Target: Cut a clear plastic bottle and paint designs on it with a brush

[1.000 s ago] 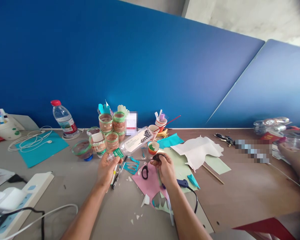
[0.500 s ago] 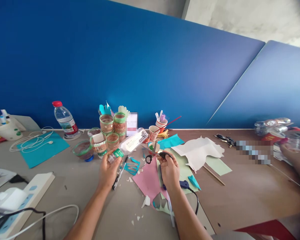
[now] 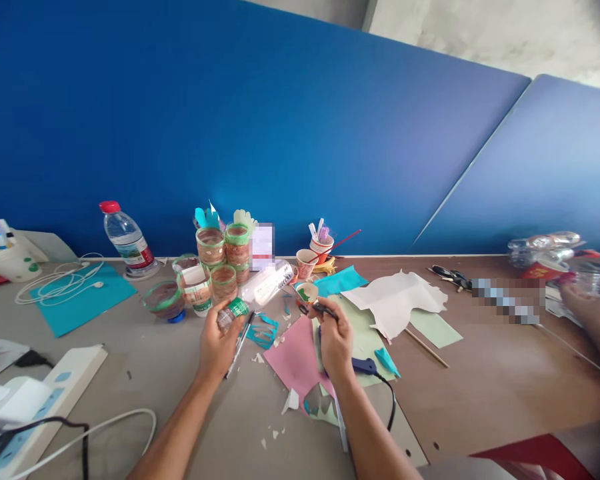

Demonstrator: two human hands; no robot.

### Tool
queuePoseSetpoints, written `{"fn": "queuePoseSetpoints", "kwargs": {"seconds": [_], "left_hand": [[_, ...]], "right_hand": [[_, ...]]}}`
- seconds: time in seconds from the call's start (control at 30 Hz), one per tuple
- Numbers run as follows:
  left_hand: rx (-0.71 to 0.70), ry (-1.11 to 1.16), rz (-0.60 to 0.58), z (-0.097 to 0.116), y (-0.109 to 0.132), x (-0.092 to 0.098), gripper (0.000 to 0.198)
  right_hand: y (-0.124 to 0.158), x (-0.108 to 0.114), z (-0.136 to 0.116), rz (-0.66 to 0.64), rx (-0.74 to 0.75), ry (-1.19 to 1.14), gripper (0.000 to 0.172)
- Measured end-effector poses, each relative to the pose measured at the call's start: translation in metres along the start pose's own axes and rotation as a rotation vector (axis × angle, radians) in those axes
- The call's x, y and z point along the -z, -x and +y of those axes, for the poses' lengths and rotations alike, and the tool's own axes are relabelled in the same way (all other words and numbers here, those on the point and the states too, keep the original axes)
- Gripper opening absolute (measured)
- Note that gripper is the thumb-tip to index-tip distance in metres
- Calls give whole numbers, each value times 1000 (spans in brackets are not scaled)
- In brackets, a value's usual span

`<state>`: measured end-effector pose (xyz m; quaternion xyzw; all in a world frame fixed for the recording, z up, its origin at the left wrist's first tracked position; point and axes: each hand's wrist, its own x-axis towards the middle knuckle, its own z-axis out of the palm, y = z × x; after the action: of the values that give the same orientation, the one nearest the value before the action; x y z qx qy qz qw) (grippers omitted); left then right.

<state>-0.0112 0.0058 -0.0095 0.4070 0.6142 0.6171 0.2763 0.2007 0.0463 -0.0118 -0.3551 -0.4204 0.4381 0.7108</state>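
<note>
My left hand (image 3: 219, 345) is closed around a clear plastic bottle (image 3: 237, 308) with a green label. Beyond the green band lies a white section with a dark leaf pattern; I cannot tell if it belongs to the same bottle. My right hand (image 3: 336, 333) grips black-handled scissors (image 3: 325, 309), their blades toward the upper left, apart from the bottle. Just behind the scissors sits a paper cup (image 3: 308, 293) with green inside. A black pen (image 3: 240, 345) lies beside my left hand. Pink paper (image 3: 295, 353) is spread between my arms, and a dark blue glue gun (image 3: 364, 366) is partly hidden by my right hand.
Stacked brown-and-green containers (image 3: 211, 247) stand behind my left hand, with a red-capped bottle (image 3: 127, 237) farther left. A power strip (image 3: 75, 373) occupies the left front. White cut paper (image 3: 400, 297) lies to the right. Another person's hand (image 3: 587, 310) is at the far right.
The scissors have turned in my right hand, and their loose handle loop has shifted up and right. My left hand keeps its hold on the bottle. The view has shifted slightly.
</note>
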Motion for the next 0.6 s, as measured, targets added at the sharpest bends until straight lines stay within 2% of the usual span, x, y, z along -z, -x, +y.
{"fn": "queuePoseSetpoints", "kwargs": {"seconds": [0.07,0.17,0.3,0.5,0.6], "left_hand": [[-3,-17,3,1,0,0,53],[-5,-31,8,2,1,-1,53],[-9,9,1,0,0,-1,52],[56,-28,-22,-3,-1,1,50],[85,30,-12,-3,-2,0,51]], "right_hand": [[0,0,1,3,-23,-2,22],[0,-2,0,83,-37,-120,22],[-2,-6,-4,136,-124,-192,21],[-3,-8,-8,65,-165,-312,15],[-1,-9,-8,-13,-256,-383,16]]}}
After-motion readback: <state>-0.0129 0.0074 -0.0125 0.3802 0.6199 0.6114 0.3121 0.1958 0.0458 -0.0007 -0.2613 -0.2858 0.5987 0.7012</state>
